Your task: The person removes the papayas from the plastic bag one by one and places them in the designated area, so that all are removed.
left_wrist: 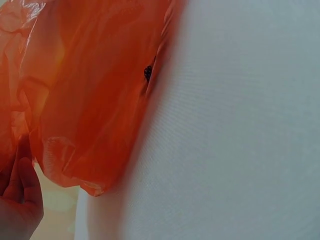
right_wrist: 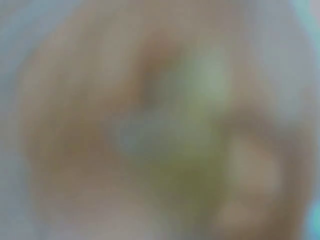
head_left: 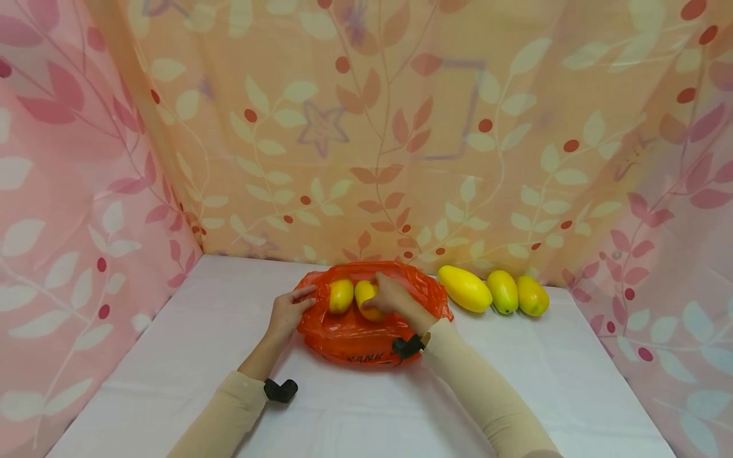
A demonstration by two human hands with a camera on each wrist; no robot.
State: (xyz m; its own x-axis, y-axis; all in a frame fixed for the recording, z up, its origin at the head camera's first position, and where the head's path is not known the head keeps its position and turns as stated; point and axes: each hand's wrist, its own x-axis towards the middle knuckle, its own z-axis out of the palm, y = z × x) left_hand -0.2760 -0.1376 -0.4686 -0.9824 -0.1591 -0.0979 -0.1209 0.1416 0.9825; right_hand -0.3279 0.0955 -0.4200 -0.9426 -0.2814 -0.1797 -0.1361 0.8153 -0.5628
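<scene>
An orange-red plastic bag lies with its mouth open on the table, dark printed letters along its front. My left hand pinches the bag's left rim; in the left wrist view, the thumb and fingers of that hand are at the edge of the bag. Inside the bag are two yellow mangoes. One mango sits on the left, untouched. Around the other mango my right hand curls its thumb and fingers. The right wrist view is too blurred to make out.
Right of the bag, a long yellow fruit, a yellow-green mango and another yellow mango lie in a row near the back edge. A white cloth covers the table. Leaf-patterned curtains stand behind and at both sides.
</scene>
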